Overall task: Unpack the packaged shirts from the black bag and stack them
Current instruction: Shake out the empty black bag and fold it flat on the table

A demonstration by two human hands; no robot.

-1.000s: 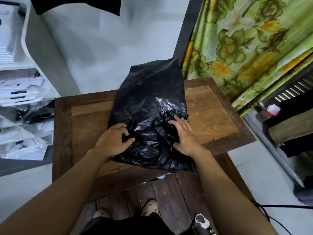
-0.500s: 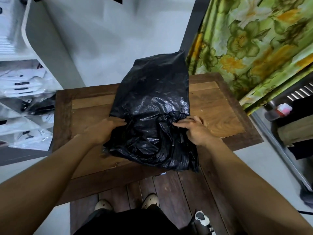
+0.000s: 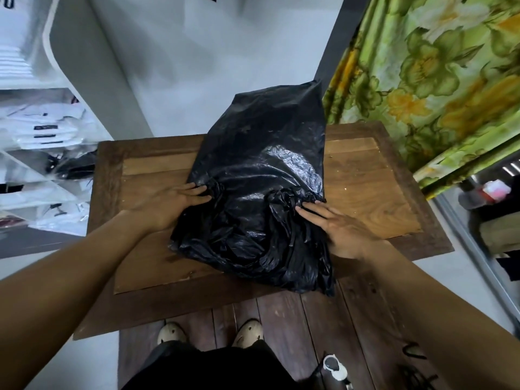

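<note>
1. Currently, the glossy black plastic bag [image 3: 261, 175] lies lengthwise on the brown wooden table [image 3: 371, 198]. Its far end overhangs the table's far edge, and its crumpled near end reaches the near edge.
2. Left hand [image 3: 166, 202]: palm down over the table, fingers nearly straight, tips touching a bunched fold at the bag's left edge. No grip is evident.
3. Right hand [image 3: 342, 229]: palm down, fingers straight and slightly spread, resting on the gathered plastic at the bag's right side. It holds nothing.
4. Bag contents: hidden by the plastic.
5. Surroundings: white shelving [image 3: 92, 88] holding clear-wrapped white garments [image 3: 42, 130] stands left of the table. A green floral curtain [image 3: 436, 80] hangs at the right.
</note>
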